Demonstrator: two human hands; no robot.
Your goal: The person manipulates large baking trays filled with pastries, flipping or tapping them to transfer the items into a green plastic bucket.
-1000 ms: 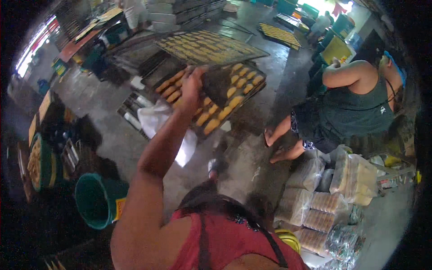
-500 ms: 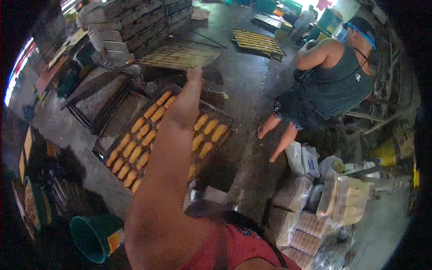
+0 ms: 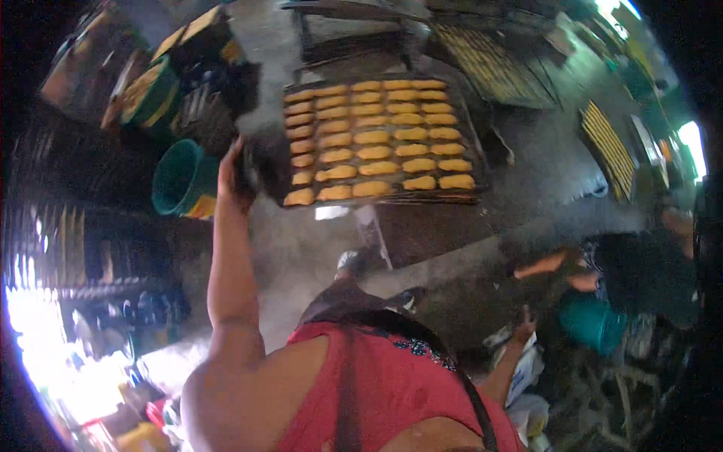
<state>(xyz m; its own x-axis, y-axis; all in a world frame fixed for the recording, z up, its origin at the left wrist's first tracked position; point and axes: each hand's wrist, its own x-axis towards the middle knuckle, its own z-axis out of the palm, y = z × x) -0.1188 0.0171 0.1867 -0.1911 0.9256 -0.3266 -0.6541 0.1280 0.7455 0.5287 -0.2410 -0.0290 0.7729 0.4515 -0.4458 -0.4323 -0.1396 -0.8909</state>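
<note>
Rows of golden, elongated bread rolls (image 3: 374,152) lie on a dark baking tray (image 3: 478,169) in front of me. My left hand (image 3: 235,177) is left of this tray, close to a dark shape beside it. Motion smears its fingers, and I cannot make out whether it holds anything. My right hand (image 3: 524,327) is low on the right, apart from the tray, with at least one finger stretched out. White plastic bags (image 3: 529,369) lie just below it.
A green bucket (image 3: 178,177) stands left of my left hand. Another tray of rolls (image 3: 493,64) lies beyond, and a tray with yellow rows (image 3: 608,151) is far right. A co-worker in dark clothes (image 3: 640,248) is at the right, near a teal bucket (image 3: 593,322).
My view has swung round, so the tray of rolls now lies straight ahead. My left arm has drawn back from the far tray to the near tray's left side. My right hand has come into view.
</note>
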